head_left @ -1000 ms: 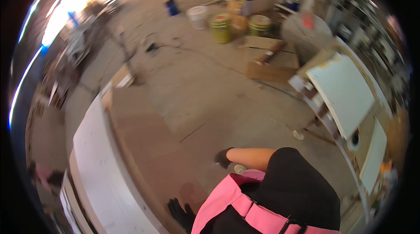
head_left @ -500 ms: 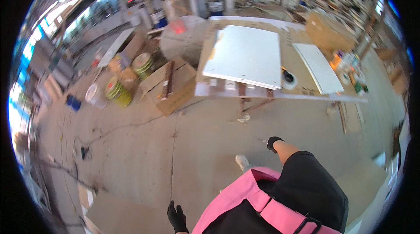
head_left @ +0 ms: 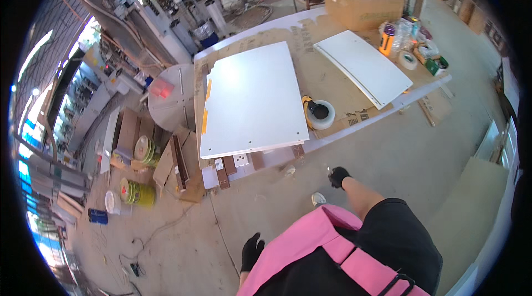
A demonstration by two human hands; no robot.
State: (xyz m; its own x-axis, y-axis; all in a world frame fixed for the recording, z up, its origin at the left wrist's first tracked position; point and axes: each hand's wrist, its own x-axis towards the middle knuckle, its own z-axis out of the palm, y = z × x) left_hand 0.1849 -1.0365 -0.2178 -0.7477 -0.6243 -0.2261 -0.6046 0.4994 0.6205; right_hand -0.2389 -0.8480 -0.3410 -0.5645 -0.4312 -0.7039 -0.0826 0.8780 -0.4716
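Note:
In a black glove, my left hand (head_left: 252, 252) hangs low near my pink strap, its fingers apart and nothing in them. My right hand (head_left: 338, 177), gloved too, is out over the floor, short of the table edge. Its fingers are curled around a small shiny thing too small to name. Beyond the hands, a stack of white panels (head_left: 255, 94) with holes along its near edge lies on a cardboard-covered table (head_left: 346, 113). Narrower white panels (head_left: 363, 66) lie to the right. Between them is a roll of tape (head_left: 323, 121) with a yellow-and-black tool against it.
A large cardboard box (head_left: 363, 5), an orange bottle (head_left: 387, 39) and a tape roll (head_left: 408, 60) stand on the table's right side. Buckets (head_left: 137, 192), brown strips (head_left: 178, 163) and a cable (head_left: 145, 245) are on the left floor. A pale board (head_left: 471, 207) is at right.
The table and panels appear nearer and turned, shifted left in view. My left hand has risen and moved right; my right hand stays in front of me.

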